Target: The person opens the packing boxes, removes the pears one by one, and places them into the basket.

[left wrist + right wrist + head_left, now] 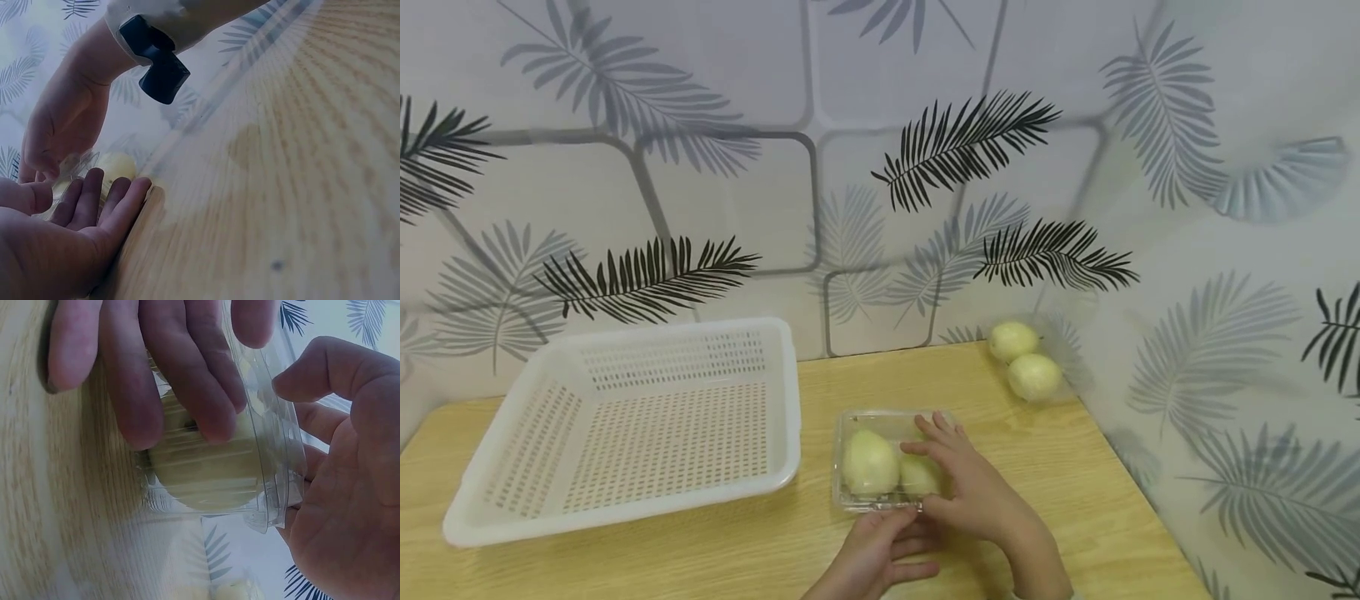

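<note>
A clear plastic clamshell box [841,500] with two pale yellow-green pears [871,463] inside sits on the wooden table. My right hand [973,483] spans its right part from above, fingers over the far side of the lid and thumb at the front edge. In the right wrist view the thumb of this right hand [356,462] lies close to the lid's rim. My left hand [880,554] is at the box's front, palm turned up, fingers loosely extended along the front wall. Its fingers [128,381] partly hide the pear in the right wrist view.
A white perforated plastic basket [788,417] stands on the table [820,379] at the left. Two more pears [1034,377], in clear plastic, lie at the back right corner by the leaf-patterned wall covering [880,242].
</note>
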The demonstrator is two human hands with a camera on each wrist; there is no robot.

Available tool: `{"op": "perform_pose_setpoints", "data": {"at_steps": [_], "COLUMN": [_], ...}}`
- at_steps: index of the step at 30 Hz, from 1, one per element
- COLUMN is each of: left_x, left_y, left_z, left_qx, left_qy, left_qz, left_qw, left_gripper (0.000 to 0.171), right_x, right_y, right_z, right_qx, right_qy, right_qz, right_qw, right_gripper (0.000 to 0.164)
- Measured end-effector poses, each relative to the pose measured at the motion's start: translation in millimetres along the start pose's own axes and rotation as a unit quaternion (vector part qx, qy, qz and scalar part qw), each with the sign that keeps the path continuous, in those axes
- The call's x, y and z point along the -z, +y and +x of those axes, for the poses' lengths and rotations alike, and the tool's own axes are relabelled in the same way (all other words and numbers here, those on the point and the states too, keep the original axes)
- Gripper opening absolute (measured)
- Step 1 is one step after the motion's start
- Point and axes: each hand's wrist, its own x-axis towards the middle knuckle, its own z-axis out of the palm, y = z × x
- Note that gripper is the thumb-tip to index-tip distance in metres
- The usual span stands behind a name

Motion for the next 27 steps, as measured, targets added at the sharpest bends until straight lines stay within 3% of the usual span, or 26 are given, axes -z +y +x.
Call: {"op": "perform_pose_setpoints", "data": {"at_steps": [16,27], "left_x": [-14.4,-23.4], "left_y": [-7.2,-12.1], "left_z": [10.2,17.0], "left_qx": [-0.022,-0.023], "left_qy": [0.012,0.076], "left_qz": [0.003,0.018], "left_qw": [0.9997,0.9966], "left_gripper": [0.044,0.04], "right_x": [0.6,-1.0], "right_y": [4.0,0.3], "right_z": [-1.7,0.9], "right_qx": [0.03,0.037], "right_qy": [0.016,0.018], "right_qz": [0.004,0.001], "right_qw": [0.999,0.999], "right_gripper": [0.062,0.058]}}
